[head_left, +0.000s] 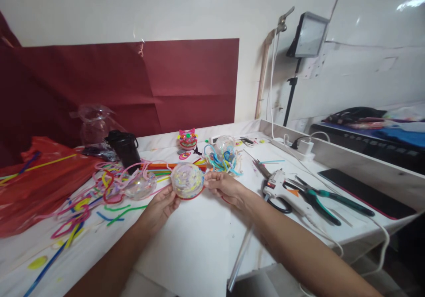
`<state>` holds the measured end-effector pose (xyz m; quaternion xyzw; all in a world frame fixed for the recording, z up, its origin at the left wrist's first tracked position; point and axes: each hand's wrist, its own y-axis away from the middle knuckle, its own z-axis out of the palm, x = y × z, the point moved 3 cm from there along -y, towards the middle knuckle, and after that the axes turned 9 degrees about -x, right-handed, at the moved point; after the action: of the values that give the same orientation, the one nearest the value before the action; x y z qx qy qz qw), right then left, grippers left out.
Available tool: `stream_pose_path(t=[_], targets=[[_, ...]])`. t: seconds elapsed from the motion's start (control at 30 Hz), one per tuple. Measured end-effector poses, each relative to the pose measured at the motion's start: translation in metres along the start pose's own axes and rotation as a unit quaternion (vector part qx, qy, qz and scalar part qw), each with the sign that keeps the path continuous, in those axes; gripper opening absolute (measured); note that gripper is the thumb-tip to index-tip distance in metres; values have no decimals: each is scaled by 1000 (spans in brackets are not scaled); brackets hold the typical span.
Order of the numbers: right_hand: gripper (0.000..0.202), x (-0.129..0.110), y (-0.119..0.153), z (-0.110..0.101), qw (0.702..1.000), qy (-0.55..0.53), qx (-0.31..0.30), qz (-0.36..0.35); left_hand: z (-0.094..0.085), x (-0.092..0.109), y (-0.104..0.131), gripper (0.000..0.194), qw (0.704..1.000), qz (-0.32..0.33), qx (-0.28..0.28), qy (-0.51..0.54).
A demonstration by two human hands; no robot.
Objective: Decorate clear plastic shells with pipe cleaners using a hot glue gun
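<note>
Between my two hands is a round, clear plastic disc-like piece (187, 180) with pale yellow, lilac and blue marks inside and a red strip along its lower edge. My left hand (162, 206) pinches its lower left rim. On the opposite side, my right hand (226, 188) grips the right rim between thumb and fingers. The piece is held up over the white work surface (189, 248). Just behind it lie orange and green pipe cleaners (159, 168). A clear plastic ball half (141, 186) rests left of my left hand among tangled pipe cleaners.
A hot glue gun (277, 186), scissors (280, 203), green-handled pliers (320, 199) and a black phone (365, 190) lie at right. Behind stand a pink cat-like figure (187, 140) and a bundle of blue pipe cleaners (224, 160). A red plastic bag (43, 186) and black bottle (124, 148) are left.
</note>
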<state>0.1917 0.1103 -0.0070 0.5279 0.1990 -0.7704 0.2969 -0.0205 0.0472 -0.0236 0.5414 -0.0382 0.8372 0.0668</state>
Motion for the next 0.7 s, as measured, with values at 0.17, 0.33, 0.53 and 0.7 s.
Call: stream_pose_path(t=[0.17, 0.33, 0.53, 0.7], targets=[[41, 6, -5, -5, 1000, 2, 2, 2, -3, -1, -3, 31, 1000, -5, 7, -17], [39, 14, -12, -11, 1000, 6, 12, 4, -5, 0, -7, 25, 999, 5, 16, -38], [34, 21, -17, -12, 1000, 10, 14, 21, -10, -2, -9, 27, 998, 12, 28, -50], [32, 24, -17, -12, 999, 12, 12, 36, -12, -4, -10, 27, 998, 6, 32, -55]])
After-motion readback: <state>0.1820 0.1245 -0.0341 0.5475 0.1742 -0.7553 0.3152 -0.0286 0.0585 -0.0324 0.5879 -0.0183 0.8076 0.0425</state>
